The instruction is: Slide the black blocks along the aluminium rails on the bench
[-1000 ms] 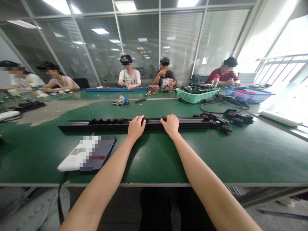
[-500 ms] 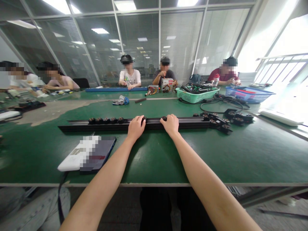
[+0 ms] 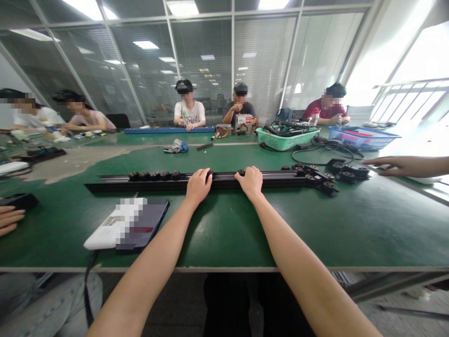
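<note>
A long black rail (image 3: pixel 157 187) lies crosswise on the green table in front of me. My left hand (image 3: pixel 198 188) is closed round a small black part (image 3: pixel 209 175) seated on the rail, its fingers covering most of it. A short way to the right, my right hand (image 3: pixel 250 182) pinches another small black part (image 3: pixel 240 172) on the same rail. Several like black round parts (image 3: pixel 154 176) stand in a row along the rail's left half. Beyond the right hand, a heap of black parts with coppery centres (image 3: pixel 317 178) lies around the rail's right end.
Another person's hand (image 3: pixel 394 165) reaches in from the right near the heap. At the left edge rests a further hand (image 3: pixel 9 220) beside a black block (image 3: pixel 23 201). A white device and dark notebook (image 3: pixel 157 220) lie nearer me. Behind are a green basket (image 3: pixel 280 139) and gloves (image 3: pixel 176 147).
My right hand has shifted slightly right along the rail with its part. My left hand has stayed put. Other people's hands have come into view at both sides, a black block beside the left one.
</note>
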`<state>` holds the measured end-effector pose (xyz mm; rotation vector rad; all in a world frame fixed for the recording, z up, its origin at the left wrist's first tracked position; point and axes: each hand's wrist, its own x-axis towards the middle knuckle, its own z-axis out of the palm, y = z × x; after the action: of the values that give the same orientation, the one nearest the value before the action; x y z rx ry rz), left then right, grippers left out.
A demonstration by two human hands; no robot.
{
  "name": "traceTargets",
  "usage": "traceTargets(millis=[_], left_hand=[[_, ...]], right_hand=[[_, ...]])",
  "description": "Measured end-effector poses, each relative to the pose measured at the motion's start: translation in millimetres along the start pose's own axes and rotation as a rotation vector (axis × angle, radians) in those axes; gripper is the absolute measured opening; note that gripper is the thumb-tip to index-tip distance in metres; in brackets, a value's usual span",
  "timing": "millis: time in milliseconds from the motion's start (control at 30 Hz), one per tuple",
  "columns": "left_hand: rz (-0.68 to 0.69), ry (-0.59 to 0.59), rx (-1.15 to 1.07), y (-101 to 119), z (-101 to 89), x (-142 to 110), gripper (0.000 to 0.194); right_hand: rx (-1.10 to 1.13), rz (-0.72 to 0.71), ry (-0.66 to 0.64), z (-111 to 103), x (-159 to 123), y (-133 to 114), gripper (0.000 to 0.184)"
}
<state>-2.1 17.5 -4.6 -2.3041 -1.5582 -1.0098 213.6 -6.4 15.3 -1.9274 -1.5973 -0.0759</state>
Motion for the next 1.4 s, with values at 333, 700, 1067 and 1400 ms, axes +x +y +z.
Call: traceTargets(millis=[333, 700, 1067, 1400], left_hand=[[-0.003, 0.003, -0.003, 1, -0.5, 0, 0.041], [-0.012, -0.02, -0.005, 3, -2.0, 0, 0.041], [-0.009, -0.012, -0.004, 1, -1.3, 0, 0.041], [0.0, 0.004, -0.01, 1, -0.5, 0, 0.041]], right_hand=[[0.013, 0.023, 0.039, 3, 0, 2, 0.037], [-0.062, -0.035, 0.033, 5, -2, 2, 0.035], [-0.047, -0.058, 0.024, 8, 1, 8, 0.033], [-0.019, -0.083, 0.033, 12, 2, 10, 0.03]])
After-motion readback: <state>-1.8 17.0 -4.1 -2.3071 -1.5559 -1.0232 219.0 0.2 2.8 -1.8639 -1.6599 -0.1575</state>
